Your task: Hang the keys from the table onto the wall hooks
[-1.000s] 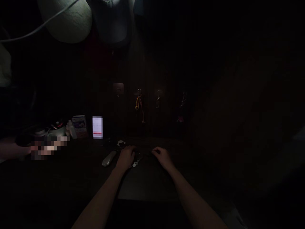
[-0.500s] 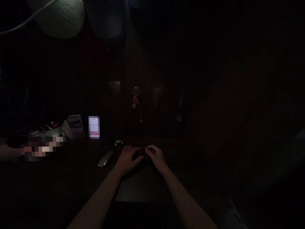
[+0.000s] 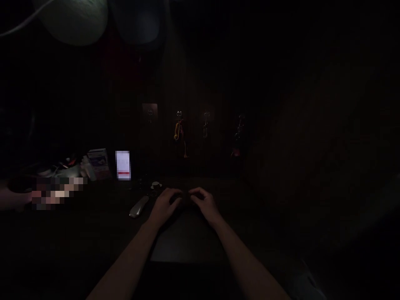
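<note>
The scene is very dark. Over the desk, my left hand (image 3: 164, 205) curves inward, its thumb and fingers bent toward the middle. Facing it, my right hand (image 3: 205, 204) has thumb and fingertips drawn into a pinch. A dark patch fills the small gap between the fingertips, and its kind cannot be made out. Below the hands lies a flat greyish sheet or mat (image 3: 184, 248). Just left of my left hand rests a shiny, rounded oblong thing (image 3: 139, 207), with a small pale object (image 3: 156, 184) behind it.
A lit screen (image 3: 123, 165), blurred into blocks, stands at the back left beside a printed box (image 3: 99, 163) and assorted clutter. A pixelated patch (image 3: 58, 193) lies farther left. Hooks on the back wall hold a yellow cord (image 3: 177, 131) and other small items. Pale rounded shapes hang above.
My fingers have shifted slightly, the left ones now more bent and the thumb drawn back. The dark thing between the hands shows less clearly. The view has tilted a little.
</note>
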`<state>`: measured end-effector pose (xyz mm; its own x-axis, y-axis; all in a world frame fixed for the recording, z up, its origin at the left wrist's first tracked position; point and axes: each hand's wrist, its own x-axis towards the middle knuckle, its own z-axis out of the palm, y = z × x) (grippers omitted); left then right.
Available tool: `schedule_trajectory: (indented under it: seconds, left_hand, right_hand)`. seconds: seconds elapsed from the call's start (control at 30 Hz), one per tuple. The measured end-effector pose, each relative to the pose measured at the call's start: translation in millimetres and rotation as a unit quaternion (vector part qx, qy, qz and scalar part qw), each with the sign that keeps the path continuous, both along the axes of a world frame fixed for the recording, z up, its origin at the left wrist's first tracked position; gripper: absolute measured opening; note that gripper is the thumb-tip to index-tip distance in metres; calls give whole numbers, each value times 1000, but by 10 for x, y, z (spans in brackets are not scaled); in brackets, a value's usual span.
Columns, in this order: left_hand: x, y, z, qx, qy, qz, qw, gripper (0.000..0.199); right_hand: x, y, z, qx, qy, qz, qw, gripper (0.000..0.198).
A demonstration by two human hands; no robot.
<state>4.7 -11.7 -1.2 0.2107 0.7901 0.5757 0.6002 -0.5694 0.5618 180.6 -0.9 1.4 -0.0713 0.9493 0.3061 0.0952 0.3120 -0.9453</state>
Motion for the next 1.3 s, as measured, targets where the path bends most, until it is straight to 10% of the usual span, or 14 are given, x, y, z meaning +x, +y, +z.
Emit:
schedule_trajectory:
  seconds: [0.83,1.3]
  left_hand:
    - [-4,72,-89,58,7,4,998,12]
    - [-7,85,-45,-6,-10,84,996,12]
  right_hand:
    - [-9,-19,6,89,-63,-60,992,15]
    - [334,413,805,111,49,-133,984,23]
